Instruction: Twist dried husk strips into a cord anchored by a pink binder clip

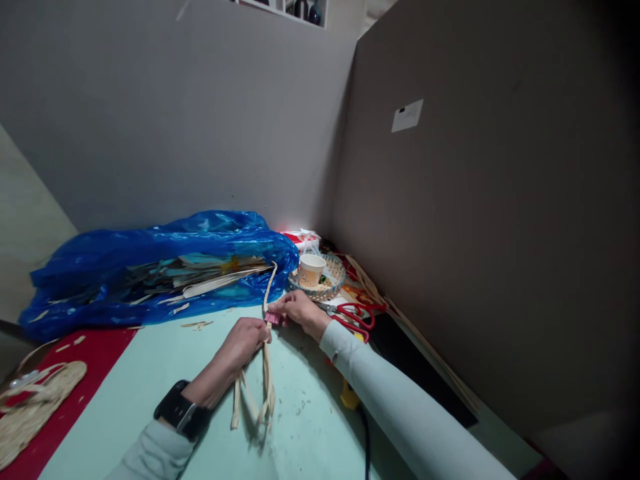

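**Strips pinched at the clip, loose ends free to slide**

Behind the fingers, far side: blue plastic bag (150, 267), bulging, stuffed with flat dried leaf strips spilling out of its open mouth toward the hands. Close enough that a tug on the wrong strand could drag bag contents onto the work.

Well off past the left wrist: woven mat piece (30, 407) on the red cloth, clear of the action.

Just beyond the right fingertips: small round woven tray (334, 283) carrying a paper cup (311, 270). Risk here, by judgement: a sharp pull of the right hand outward could knock the cup over.

Beside the right wrist: red-handled scissors (357, 315), lying near the sleeve. Could snag cloth on a drawback.

Between the hands: bundle of pale strips (267, 373), upper ends gathered at the fingers, lower ends hanging loose over the pale green table (150, 373) toward the body, one strand curling up toward the bag.

Left hand (245, 343): fingers closed round the bundle just below the pinch point. Right hand (297, 310): fingertips pressed together on a small pink clip (273, 318) at the gathered ends.

Likely trouble: grip easing on either side, strands slipping out of line, clip biting only part of the bundle.
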`<state>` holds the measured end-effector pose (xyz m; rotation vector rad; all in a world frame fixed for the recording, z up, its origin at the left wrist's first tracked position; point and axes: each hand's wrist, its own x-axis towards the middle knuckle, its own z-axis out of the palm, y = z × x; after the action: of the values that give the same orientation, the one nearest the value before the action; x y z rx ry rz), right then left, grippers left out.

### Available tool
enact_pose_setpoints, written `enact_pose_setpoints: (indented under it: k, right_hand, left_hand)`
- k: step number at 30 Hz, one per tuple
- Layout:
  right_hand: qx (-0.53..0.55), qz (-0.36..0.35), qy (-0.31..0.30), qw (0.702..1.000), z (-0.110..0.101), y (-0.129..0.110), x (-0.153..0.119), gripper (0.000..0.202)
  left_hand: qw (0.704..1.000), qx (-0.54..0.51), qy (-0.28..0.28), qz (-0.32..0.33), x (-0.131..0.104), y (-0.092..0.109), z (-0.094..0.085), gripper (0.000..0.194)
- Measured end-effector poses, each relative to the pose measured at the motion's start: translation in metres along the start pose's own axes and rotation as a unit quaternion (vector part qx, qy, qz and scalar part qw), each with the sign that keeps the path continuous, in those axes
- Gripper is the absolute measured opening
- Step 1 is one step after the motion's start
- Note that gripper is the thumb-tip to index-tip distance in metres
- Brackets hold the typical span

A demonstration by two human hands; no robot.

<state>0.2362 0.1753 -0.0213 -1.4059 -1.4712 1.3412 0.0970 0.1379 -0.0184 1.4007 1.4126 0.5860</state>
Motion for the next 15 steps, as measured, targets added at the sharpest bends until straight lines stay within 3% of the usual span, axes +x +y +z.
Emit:
enact_pose_setpoints:
  k: [4, 8, 12, 15]
  right_hand:
    - [-0.097, -0.02, -0.004, 0.995, -0.003, -0.003, -0.001, 0.028]
    - [-0.214, -0.062, 0.054, 0.973, -0.012, -0.015, -0.01, 0.02]
    - [-0.279, -0.105, 0.109, 0.948, -0.017, -0.021, -0.042, 0.018]
    - [-0.288, -0.116, 0.107, 0.944, -0.013, -0.012, -0.07, 0.021]
  left_hand:
    - [0.999, -0.048, -0.006, -0.002, -0.002, -0.001, -0.001, 0.029]
    - [0.995, -0.098, -0.012, -0.006, -0.004, -0.003, -0.001, 0.016]
    - [0.99, -0.138, -0.023, -0.007, -0.008, -0.003, 0.003, 0.019]
    - [0.985, -0.168, -0.038, -0.004, -0.01, -0.003, 0.008, 0.026]
